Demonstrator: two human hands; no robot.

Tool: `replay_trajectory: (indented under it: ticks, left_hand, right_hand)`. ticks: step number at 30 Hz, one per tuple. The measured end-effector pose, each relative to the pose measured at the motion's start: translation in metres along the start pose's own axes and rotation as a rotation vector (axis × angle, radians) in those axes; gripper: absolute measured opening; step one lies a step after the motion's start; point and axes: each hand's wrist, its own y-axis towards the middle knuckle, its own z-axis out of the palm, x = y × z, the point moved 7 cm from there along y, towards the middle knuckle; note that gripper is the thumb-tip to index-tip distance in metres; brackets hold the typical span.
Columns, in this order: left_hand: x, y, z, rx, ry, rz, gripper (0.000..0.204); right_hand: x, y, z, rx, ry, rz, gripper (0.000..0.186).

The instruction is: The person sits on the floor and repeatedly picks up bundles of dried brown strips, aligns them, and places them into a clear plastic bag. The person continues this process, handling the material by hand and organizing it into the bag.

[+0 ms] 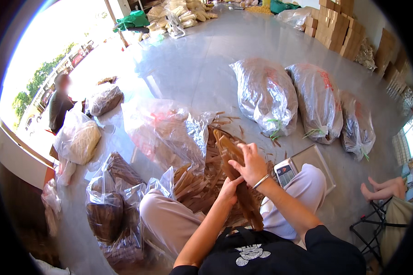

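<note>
Bundle of long brown strips (pixel 226 149) slants up from near the person's dark shirt (pixel 284 256) — the left hand (pixel 230 189) curled closed around its middle, the right hand (pixel 251 164) half-open against its right side, its grip hard to tell. Loose strips (pixel 192 188) lie heaped on the floor (pixel 202 59), near a clear plastic bag (pixel 163 130) and a scale (pixel 286 171).

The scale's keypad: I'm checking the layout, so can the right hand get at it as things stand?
Probably yes: the keypad lies near the right hand, with nothing visibly between, though that hand is on the brown bundle.
</note>
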Motion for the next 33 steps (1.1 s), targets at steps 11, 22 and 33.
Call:
replay_trajectory:
  ticks: [11,22,33]
  left_hand:
    - [0.008,0.012,0.001,0.046,-0.08,0.067,0.037]
    - [-0.007,-0.008,-0.004,0.246,-0.339,0.099,0.04]
    - [-0.051,0.003,-0.049,0.08,-0.252,0.138,0.026]
  right_hand:
    - [0.013,0.0,0.041,0.128,0.003,-0.193,0.019]
    - [0.0,0.027,-0.016,0.038,0.817,0.252,0.027]
    - [-0.046,0.037,-0.055,0.002,0.567,0.217,0.028]
